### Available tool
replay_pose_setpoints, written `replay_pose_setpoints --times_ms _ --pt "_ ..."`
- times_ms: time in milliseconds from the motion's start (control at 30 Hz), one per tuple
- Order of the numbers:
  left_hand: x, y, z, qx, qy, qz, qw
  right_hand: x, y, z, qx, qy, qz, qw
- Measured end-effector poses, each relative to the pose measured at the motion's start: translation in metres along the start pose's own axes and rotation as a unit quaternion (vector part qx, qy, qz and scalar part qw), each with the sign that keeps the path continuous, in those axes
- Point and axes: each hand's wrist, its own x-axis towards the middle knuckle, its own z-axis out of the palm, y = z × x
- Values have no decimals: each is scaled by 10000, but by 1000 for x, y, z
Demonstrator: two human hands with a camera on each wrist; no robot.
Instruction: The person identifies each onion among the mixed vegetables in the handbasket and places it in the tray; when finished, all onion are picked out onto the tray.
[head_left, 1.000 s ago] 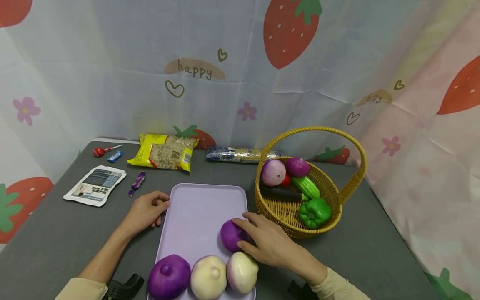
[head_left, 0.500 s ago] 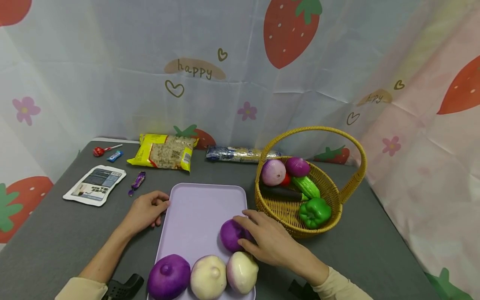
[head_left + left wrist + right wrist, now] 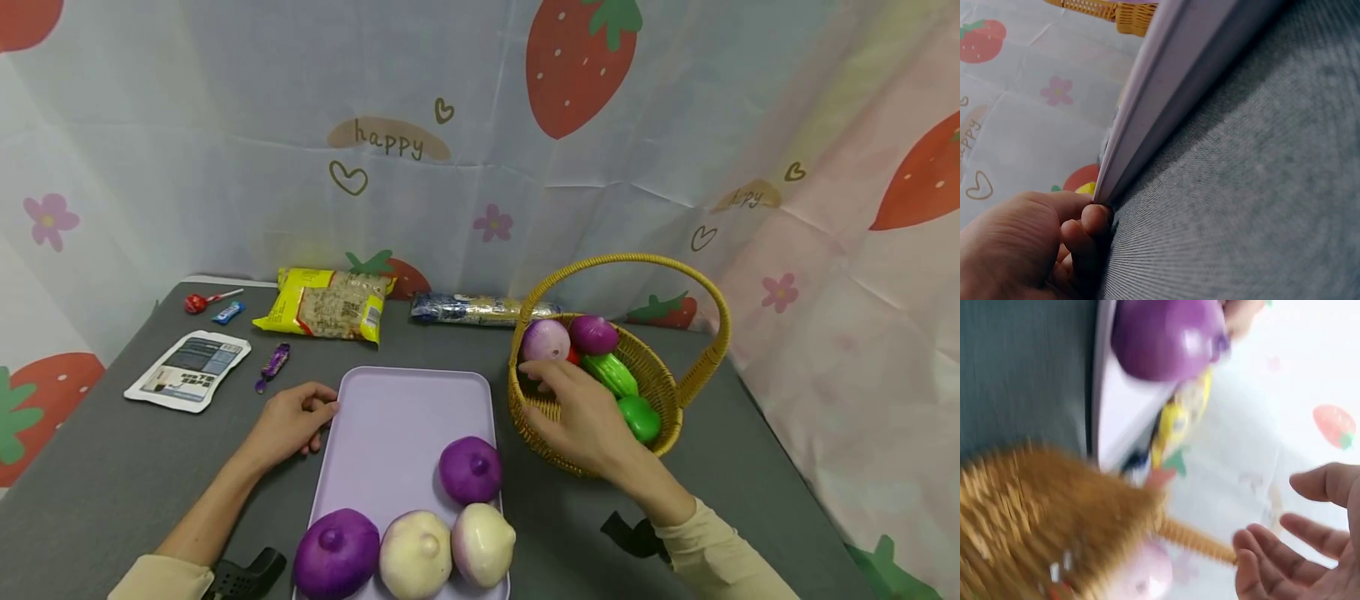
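In the head view my left hand (image 3: 296, 421) pinches the left rim of a lilac tray (image 3: 405, 417); the left wrist view shows thumb and finger at that rim (image 3: 1124, 134). On the tray sit a purple onion (image 3: 470, 469) at the right side, a larger purple onion (image 3: 337, 554) and two whitish onions (image 3: 415, 557) along the front. My right hand (image 3: 585, 417) is over the yellow wicker basket (image 3: 551, 454), fingers spread and holding nothing. Inside the basket are a pale onion (image 3: 546, 344), a purple onion (image 3: 595, 335), a ridged green vegetable (image 3: 611, 373) and a partly covered green pepper (image 3: 640, 417).
The basket's tall handle (image 3: 630, 258) arches over it. Behind the tray lie a yellow bag (image 3: 330, 304) and a long shiny packet (image 3: 480, 309). To the left are a white pouch (image 3: 189, 371), a lollipop (image 3: 198, 302) and small wrapped candies (image 3: 273, 364).
My right hand has let go of the purple onion on the tray and moved right and away to the basket, covering the dark eggplant there. The left hand stays at the tray rim.
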Motion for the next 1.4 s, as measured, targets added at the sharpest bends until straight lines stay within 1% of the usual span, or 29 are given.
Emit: replay_pose_setpoints --times_ms 67,100,167,267,367,433,500,600,700,767,867,1033,1100,1167,1300,1400 --pt "0 0 -1 -13 9 16 10000 13 11 -8 -97 214 302 9993" --pt "0 0 -1 -27 14 24 10000 20 17 -11 -186 241 456 9985" --pt "0 0 -1 -40 8 41 10000 34 27 -16 -431 86 768 9961" --pt "0 0 -1 -51 -26 42 10000 52 42 -20 -705 -519 1212 9888" --pt "0 0 -1 -72 -50 20 10000 66 51 -18 -831 -1253 1507 9771" --pt "0 0 -1 -85 -42 11 10000 72 56 -14 -831 -1670 1559 9700" --pt "0 0 -1 -97 -33 3 9999 77 58 -9 -809 -1973 1529 9650" --pt "0 0 0 -100 -22 -5 9999 81 61 0 -821 -2273 1381 9605" --pt "0 0 0 -72 -14 -15 10000 83 61 8 -948 -2398 1204 9586" --pt "0 -1 0 -52 -7 -16 10000 83 60 12 -1034 -2420 1142 9580" --pt "0 -1 0 -39 19 -5 10000 82 59 14 -1083 -2323 1175 9594" --pt "1 -2 2 -91 24 11 10000 73 57 8 -1027 -2080 1427 9622" --pt "1 -2 2 -106 18 20 9999 66 56 4 -968 -1917 1455 9658" --pt "1 -2 2 -98 19 28 9999 58 55 -1 -828 -1713 1395 9718" --pt "1 -3 1 -75 22 46 10000 41 49 -10 -473 -1335 1087 9839" --pt "1 -2 1 -76 34 69 9999 28 40 -16 -196 -1091 905 9897"
